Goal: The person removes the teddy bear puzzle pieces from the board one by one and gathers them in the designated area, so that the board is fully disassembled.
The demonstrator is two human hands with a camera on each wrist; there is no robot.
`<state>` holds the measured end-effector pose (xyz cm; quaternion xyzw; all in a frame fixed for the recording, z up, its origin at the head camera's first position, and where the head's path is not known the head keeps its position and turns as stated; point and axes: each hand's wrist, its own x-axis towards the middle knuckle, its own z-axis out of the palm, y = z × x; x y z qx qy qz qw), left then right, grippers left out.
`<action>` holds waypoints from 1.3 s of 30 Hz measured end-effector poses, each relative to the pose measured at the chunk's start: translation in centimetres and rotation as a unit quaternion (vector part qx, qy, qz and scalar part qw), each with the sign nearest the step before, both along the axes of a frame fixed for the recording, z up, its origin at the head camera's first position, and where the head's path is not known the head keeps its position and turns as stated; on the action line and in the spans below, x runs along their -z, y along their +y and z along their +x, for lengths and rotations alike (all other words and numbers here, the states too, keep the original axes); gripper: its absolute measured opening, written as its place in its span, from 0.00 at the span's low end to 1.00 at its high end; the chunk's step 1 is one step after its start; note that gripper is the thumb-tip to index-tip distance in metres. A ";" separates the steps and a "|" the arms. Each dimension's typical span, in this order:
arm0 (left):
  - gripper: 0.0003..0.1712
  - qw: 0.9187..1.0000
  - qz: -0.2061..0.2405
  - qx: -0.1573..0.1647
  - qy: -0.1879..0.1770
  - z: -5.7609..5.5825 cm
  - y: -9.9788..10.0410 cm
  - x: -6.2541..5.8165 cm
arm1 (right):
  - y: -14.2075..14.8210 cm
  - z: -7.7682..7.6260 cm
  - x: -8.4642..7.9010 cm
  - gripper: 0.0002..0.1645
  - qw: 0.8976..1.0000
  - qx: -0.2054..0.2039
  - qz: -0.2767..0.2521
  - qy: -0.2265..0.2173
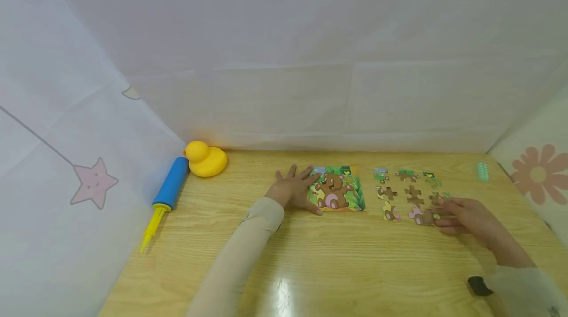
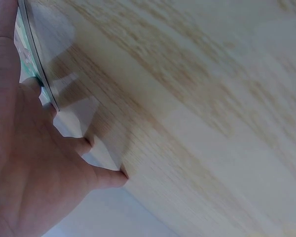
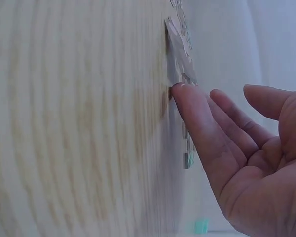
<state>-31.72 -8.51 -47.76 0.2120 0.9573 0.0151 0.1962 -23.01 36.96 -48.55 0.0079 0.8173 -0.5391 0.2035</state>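
My left hand (image 1: 290, 191) lies spread over the left side of a square bear picture board (image 1: 335, 190), fingers apart. The left wrist view shows those fingers (image 2: 106, 177) touching the wood and the board's edge. To the right, several loose jigsaw pieces (image 1: 414, 194) with parts of a bear lie in rough rows. My right hand (image 1: 466, 216) is at their lower right corner. In the right wrist view a fingertip (image 3: 180, 91) touches the edge of a slightly tilted puzzle piece (image 3: 177, 54), while the thumb stands apart.
A yellow rubber duck (image 1: 206, 160) and a blue and yellow hand pump (image 1: 170, 189) are at the table's left edge. A small pale green item (image 1: 482, 171) lies at the far right. White printed cloth walls (image 1: 284, 100) enclose the wooden table (image 1: 337, 263).
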 end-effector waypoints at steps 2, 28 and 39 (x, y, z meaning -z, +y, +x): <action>0.68 1.000 0.000 0.001 0.000 0.0 -0.1 0.1 | 0.1 0.0 0.0 0.39 1.000 -0.003 0.003 0.003; 0.61 0.997 0.034 0.034 0.062 -0.1 0.1 0.2 | -6.1 -2.9 -1.7 0.38 0.995 -0.056 0.027 0.081; 0.62 0.994 0.038 0.072 0.077 0.1 3.6 0.3 | -13.5 -5.7 -1.1 0.27 0.990 -0.110 0.047 0.078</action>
